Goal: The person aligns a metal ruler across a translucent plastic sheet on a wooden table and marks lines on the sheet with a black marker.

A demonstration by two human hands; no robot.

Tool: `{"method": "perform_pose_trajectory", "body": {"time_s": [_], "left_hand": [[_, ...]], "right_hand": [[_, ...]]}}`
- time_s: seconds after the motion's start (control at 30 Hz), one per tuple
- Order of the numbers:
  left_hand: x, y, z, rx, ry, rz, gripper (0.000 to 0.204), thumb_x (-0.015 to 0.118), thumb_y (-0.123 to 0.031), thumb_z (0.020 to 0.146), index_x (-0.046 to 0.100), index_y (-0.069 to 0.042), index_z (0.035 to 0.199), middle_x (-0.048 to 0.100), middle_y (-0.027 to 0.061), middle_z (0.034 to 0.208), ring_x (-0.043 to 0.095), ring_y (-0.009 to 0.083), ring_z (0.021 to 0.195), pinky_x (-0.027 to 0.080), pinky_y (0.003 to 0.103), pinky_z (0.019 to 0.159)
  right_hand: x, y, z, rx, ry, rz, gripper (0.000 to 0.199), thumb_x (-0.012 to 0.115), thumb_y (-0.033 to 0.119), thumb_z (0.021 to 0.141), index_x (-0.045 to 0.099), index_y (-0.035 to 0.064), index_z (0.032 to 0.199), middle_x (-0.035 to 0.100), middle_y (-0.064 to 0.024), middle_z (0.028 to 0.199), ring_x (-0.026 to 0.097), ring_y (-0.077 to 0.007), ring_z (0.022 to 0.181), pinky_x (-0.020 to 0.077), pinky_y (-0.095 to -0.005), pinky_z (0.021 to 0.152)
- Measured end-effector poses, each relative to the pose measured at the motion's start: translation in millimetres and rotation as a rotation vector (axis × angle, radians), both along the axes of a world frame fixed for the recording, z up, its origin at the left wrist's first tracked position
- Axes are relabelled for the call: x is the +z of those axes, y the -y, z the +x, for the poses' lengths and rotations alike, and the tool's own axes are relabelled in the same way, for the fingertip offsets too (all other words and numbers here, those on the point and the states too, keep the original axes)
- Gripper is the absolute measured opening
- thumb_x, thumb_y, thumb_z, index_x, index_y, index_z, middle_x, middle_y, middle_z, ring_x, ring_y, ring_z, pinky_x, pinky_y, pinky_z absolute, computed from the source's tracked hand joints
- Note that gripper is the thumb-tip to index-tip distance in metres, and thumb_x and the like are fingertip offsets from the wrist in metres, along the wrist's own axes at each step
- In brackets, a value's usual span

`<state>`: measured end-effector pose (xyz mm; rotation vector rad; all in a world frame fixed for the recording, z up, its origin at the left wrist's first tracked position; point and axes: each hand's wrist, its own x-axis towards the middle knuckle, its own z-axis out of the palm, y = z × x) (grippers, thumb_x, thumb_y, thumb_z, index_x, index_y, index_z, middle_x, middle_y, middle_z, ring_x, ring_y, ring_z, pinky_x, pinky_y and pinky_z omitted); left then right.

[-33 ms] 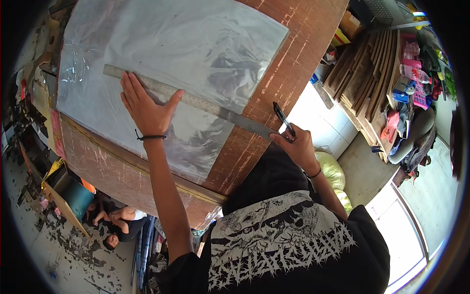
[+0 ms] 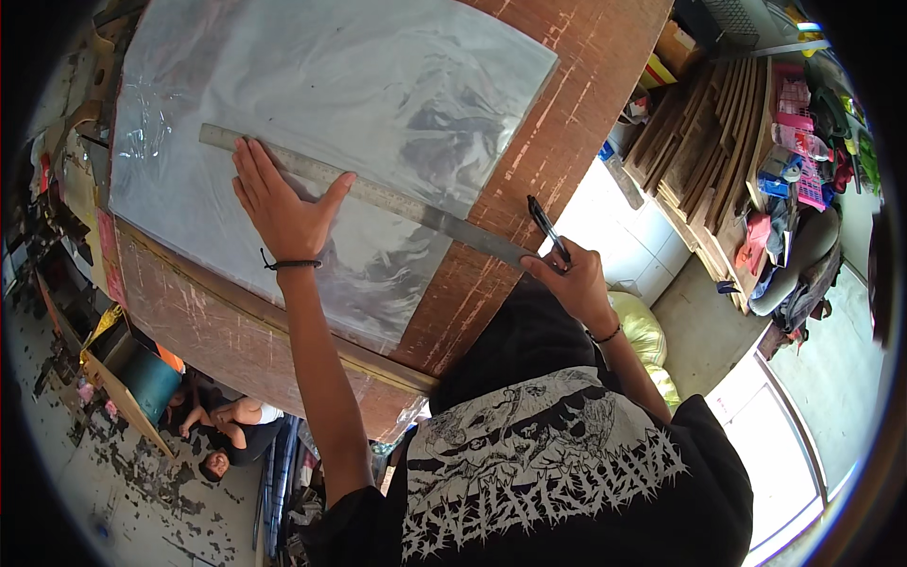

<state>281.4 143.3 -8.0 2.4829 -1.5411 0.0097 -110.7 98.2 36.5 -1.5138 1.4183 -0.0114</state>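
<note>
A long metal ruler lies slantwise across a clear plastic sheet, its near right end reaching past the sheet's edge over the brown wooden table. My left hand rests flat on the ruler and sheet, fingers stretched and thumb spread along the ruler. At the table's right edge my right hand is closed, pinching the ruler's end with the thumb. A black pen sticks up from the same hand, pointing away from me. Some of its fingers are hidden under the hand.
Thin wooden boards stand stacked at the right, beside pink baskets and piled cloth. Yellowish sacks sit on the floor by my right forearm. At the lower left, another person is near a green drum.
</note>
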Motion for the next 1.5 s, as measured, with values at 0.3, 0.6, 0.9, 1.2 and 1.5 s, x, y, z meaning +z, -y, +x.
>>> {"method": "perform_pose_trajectory", "body": {"time_s": [0.3,0.6,0.9,1.2,1.5], "left_hand": [[2.3,1.0,-1.5,0.006,-0.008,0.002,0.141,0.076,-0.083,0.067,0.022,0.006,0.161,0.021,0.0216,0.17,0.019,0.0362,0.158,0.015,0.056,0.128],[3.3,1.3,-2.9,-0.021,0.009,-0.064,0.13,0.082,-0.073,0.069,0.029,0.006,0.158,0.027,0.0225,0.167,0.026,0.0377,0.155,0.019,0.056,0.126],[2.6,1.4,-3.5,-0.018,0.003,-0.072,0.131,0.082,-0.074,0.067,0.029,0.005,0.157,0.028,0.0226,0.166,0.028,0.0383,0.154,0.02,0.056,0.125],[5.7,2.5,-2.2,-0.043,-0.018,-0.097,0.136,0.084,-0.074,0.063,0.029,0.007,0.157,0.028,0.0252,0.166,0.028,0.0411,0.153,0.02,0.059,0.124],[11.4,-7.6,5.6,-0.02,-0.049,-0.101,0.141,0.083,-0.078,0.06,0.029,0.012,0.154,0.029,0.0307,0.163,0.027,0.0451,0.153,0.019,0.062,0.123]], "right_hand": [[-4.9,-6.0,-4.9,0.019,-0.03,-0.032,0.052,0.086,0.034,0.087,0.047,0.0062,0.066,0.055,-0.0041,0.058,0.044,-0.01,0.055,0.0426,-0.03,0.052],[-6.2,-5.8,-5.9,-0.018,-0.01,-0.029,0.054,0.088,0.033,0.085,0.045,0.0073,0.066,0.055,-0.0032,0.059,0.043,-0.0098,0.056,0.0428,-0.0301,0.053],[-8.6,-4.9,-8.0,-0.011,-0.014,-0.028,0.054,0.088,0.032,0.085,0.045,0.0078,0.065,0.047,-0.0002,0.058,0.037,-0.0092,0.057,0.0373,-0.0303,0.05],[-7.6,-4.1,-5.2,-0.03,0.009,-0.03,0.053,0.088,0.034,0.084,0.046,0.0067,0.067,0.045,-0.0002,0.058,0.037,-0.0094,0.058,0.0366,-0.0306,0.052],[-19.6,-14.5,-5.3,-0.028,0.016,-0.041,0.049,0.087,0.033,0.086,0.051,0.0026,0.072,0.045,-0.0015,0.058,0.036,-0.0104,0.059,0.0365,-0.032,0.052]]}}
